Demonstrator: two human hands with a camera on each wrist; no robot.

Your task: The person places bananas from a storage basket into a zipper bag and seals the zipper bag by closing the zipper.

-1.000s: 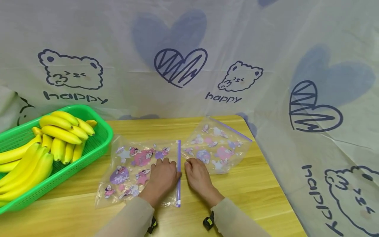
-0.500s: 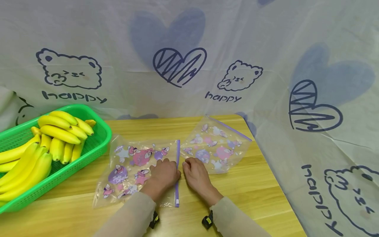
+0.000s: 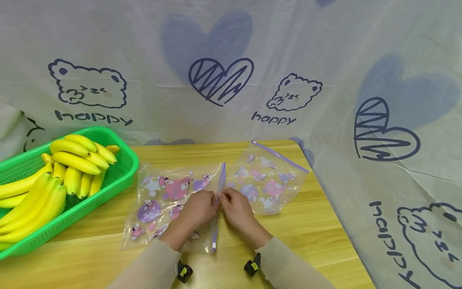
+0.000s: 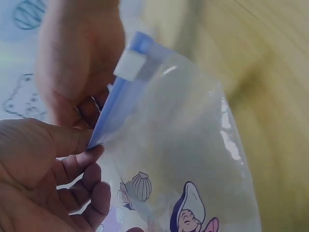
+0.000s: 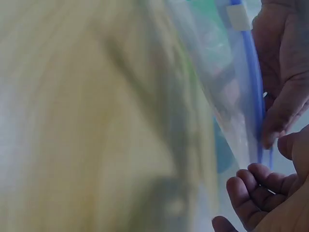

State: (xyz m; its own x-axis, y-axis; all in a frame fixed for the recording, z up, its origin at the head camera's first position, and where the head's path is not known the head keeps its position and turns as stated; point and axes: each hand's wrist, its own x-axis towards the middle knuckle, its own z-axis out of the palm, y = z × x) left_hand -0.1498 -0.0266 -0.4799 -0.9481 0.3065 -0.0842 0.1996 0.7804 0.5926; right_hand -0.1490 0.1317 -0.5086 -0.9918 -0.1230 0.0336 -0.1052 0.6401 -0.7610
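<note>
A clear zip bag with pink and purple cartoon prints lies on the table, its purple zip edge raised off the wood. My left hand pinches that edge near its middle, thumb against fingers, as the left wrist view shows. Close against it, my right hand holds the same edge with its fingers curled; its exact grip is partly hidden. A white slider sits at the near end of the zip. Behind my right hand lies a second printed zip bag, flat on the table.
A green plastic basket holding several bananas stands at the left. The wooden table ends at a slanted right edge. A pale printed cloth hangs behind and along the right side.
Both hands have come together at the zip edge, which now stands tilted up instead of flat. The right hand has moved from beside the bag onto its edge. The basket stays put.
</note>
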